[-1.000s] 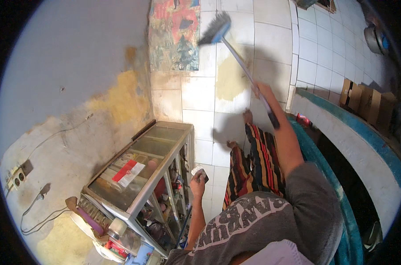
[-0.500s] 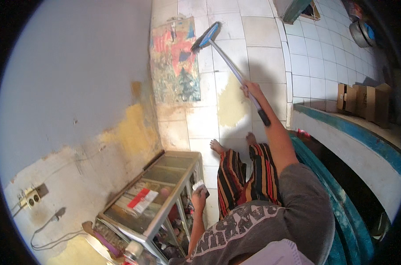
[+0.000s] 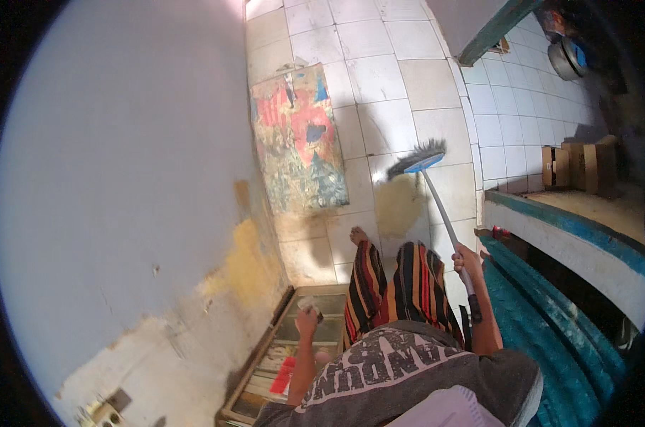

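My right hand [image 3: 467,262] is wrapped round the grey handle of a broom [image 3: 439,202]. The broom's blue head with dark bristles rests on the tiles ahead of my feet, beside a yellowish patch of floor. My left hand [image 3: 307,320] is closed on a small whitish and dark thing whose kind I cannot make out. That hand is above a glass-topped cabinet [image 3: 274,356] at my left, on which a red and white packet [image 3: 283,375] lies.
A worn, colourful mat [image 3: 301,153] lies on the floor along the left wall [image 3: 137,178]. To the right are a low ledge [image 3: 571,235] with cardboard boxes [image 3: 585,165] behind it, and teal folded material [image 3: 543,334]. A metal pot [image 3: 566,60] stands at the far right.
The broom head has come from the mat's edge back toward me and to the right. My right hand has drawn in nearer my body; the left has moved over the cabinet top.
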Action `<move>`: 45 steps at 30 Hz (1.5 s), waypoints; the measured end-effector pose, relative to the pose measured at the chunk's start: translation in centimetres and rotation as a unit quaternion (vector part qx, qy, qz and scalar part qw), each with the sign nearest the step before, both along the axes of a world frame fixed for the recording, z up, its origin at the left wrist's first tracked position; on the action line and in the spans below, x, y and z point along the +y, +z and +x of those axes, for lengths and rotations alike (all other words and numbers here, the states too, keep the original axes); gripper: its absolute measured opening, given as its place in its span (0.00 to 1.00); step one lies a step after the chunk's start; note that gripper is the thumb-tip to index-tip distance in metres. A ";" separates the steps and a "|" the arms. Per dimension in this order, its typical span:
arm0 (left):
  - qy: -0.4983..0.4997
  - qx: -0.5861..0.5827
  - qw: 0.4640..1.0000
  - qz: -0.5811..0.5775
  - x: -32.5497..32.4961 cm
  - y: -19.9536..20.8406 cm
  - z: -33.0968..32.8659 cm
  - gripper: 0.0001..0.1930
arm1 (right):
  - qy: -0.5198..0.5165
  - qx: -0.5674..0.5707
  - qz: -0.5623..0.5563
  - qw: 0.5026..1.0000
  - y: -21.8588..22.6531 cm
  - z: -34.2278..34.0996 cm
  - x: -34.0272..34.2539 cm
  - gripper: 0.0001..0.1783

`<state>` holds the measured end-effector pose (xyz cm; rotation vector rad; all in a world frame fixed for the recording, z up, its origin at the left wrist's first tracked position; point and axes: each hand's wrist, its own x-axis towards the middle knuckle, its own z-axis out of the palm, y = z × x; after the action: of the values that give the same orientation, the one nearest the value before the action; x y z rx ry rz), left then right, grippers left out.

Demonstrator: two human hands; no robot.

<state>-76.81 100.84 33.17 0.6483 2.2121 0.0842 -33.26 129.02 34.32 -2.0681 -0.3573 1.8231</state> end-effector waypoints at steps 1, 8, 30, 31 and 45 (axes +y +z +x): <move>-0.007 0.044 0.999 0.001 4.3 2.1 -2.7 0.16 | -0.039 0.016 0.020 0.999 5.2 -4.2 2.5 0.13; -0.064 0.066 0.983 0.157 30.5 5.0 -14.9 0.14 | 0.252 -0.158 0.444 0.845 5.2 -17.0 27.1 0.14; -0.145 -0.005 0.987 0.071 122.6 -13.8 -27.8 0.13 | 0.239 -0.245 0.338 0.877 -30.9 -28.1 130.6 0.16; -0.148 -0.011 0.986 0.073 125.1 -11.4 -29.0 0.13 | 0.223 -0.255 0.290 0.895 -28.8 -27.7 127.2 0.17; -0.171 -0.028 0.981 0.086 148.9 2.9 -57.4 0.15 | -0.360 0.137 -0.008 0.923 12.6 -49.6 112.7 0.11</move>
<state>-134.23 249.75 36.11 1.0998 2.0230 0.1172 -82.88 241.74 46.89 -1.5960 0.4453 1.5923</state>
